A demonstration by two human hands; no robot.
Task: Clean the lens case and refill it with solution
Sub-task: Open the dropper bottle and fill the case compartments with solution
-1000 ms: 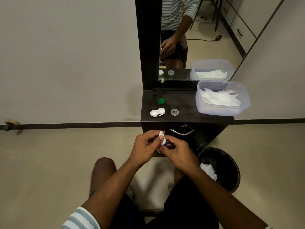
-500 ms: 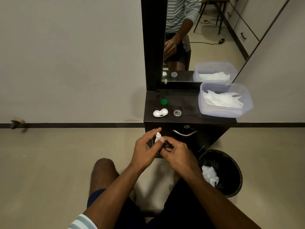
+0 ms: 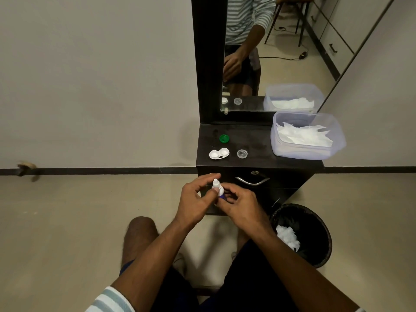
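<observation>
A small white solution bottle [image 3: 218,187] with a blue label is held upright in front of the cabinet drawer. My right hand [image 3: 240,206] grips its body from the right. My left hand [image 3: 194,200] has its thumb against the bottle's neck, with its fingers curved behind the white cap. The open white lens case [image 3: 219,153] lies on the dark cabinet top [image 3: 254,136]. A green cap [image 3: 224,138] lies behind the case and a clear cap [image 3: 242,153] to its right.
A translucent plastic box [image 3: 301,152] of white tissues stands at the cabinet's right end. A black bin [image 3: 315,219] with crumpled tissue sits on the floor at the right. A mirror [image 3: 281,52] rises behind the cabinet. The drawer handle [image 3: 252,181] is just past my hands.
My left fingers have moved from covering the bottle's cap to lying behind it, so the cap now shows. Both hands have stayed in front of the drawer.
</observation>
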